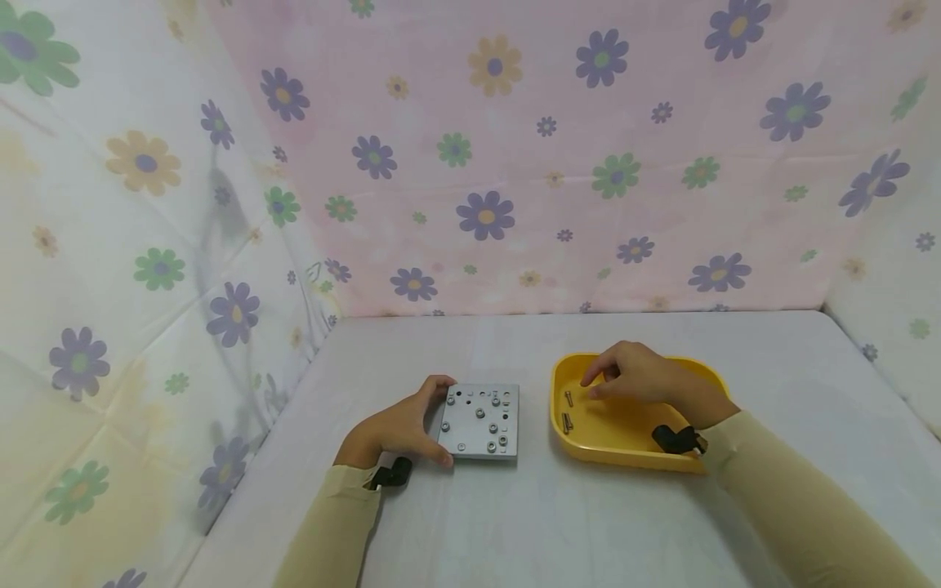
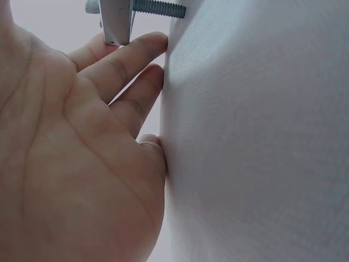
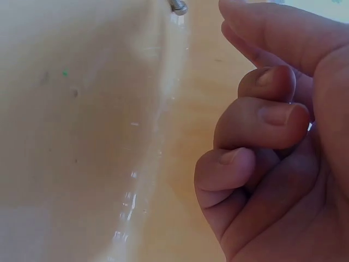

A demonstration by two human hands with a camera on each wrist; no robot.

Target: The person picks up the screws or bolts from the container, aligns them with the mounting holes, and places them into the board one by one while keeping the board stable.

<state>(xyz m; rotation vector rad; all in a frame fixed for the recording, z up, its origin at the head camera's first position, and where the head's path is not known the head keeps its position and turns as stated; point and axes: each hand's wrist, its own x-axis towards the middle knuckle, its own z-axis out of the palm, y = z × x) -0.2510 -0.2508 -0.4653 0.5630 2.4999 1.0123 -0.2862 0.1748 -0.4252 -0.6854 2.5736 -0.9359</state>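
Observation:
A square metal plate (image 1: 470, 415) with several socket head screws and holes in its top lies left of the middle. My left hand (image 1: 404, 425) grips its left side, thumb at the near corner and fingers at the far one. In the left wrist view a screw's threaded shank (image 2: 159, 7) sticks out below the plate (image 2: 117, 22), and fingers touch the plate's edge. Over the yellow tray (image 1: 639, 457) hovers my right hand (image 1: 635, 371), thumb and index finger apart, the other fingers curled, nothing between them. Loose screws (image 1: 568, 398) lie at the tray's left side.
The white table (image 1: 485, 523) runs back to a pink flowered cloth (image 1: 529, 163). A flowered cloth wall (image 1: 169, 327) rises on the left and another stands on the right. The tray's raised rim curves around the right hand and the screws.

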